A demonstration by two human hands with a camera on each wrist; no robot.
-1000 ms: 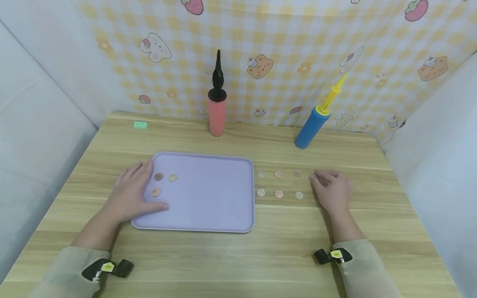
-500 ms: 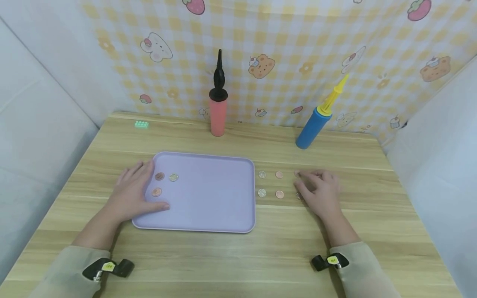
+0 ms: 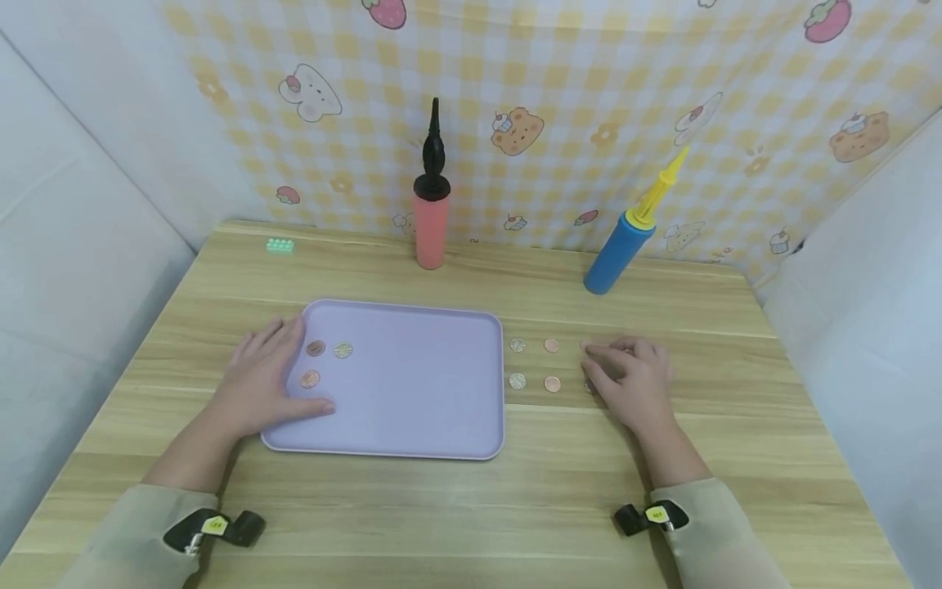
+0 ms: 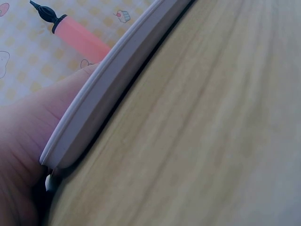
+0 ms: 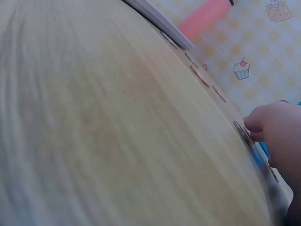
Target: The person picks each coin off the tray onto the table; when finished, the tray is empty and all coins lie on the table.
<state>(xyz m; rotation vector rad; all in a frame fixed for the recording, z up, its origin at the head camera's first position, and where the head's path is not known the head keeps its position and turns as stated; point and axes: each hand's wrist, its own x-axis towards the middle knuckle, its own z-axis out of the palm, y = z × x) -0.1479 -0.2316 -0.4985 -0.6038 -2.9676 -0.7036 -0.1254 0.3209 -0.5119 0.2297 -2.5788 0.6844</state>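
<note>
Delicately, the right hand (image 3: 636, 378) touches a coin (image 3: 584, 346) right of the tray (image 3: 419, 388), whether pinching unclear; the left hand (image 3: 257, 380) lies spread on the tray. Gripping the coin's edge should help.

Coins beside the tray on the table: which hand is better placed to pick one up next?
Probably the right hand: it is right beside those coins, while the left hand rests at the opposite edge of the tray, farther away.

Soft even light in the head view, narrow shadow beside the right forearm (image 3: 675, 454), pale sheen on the tabletop (image 3: 441, 507), wrist-view wood grain (image 4: 197, 155) blurred
</note>
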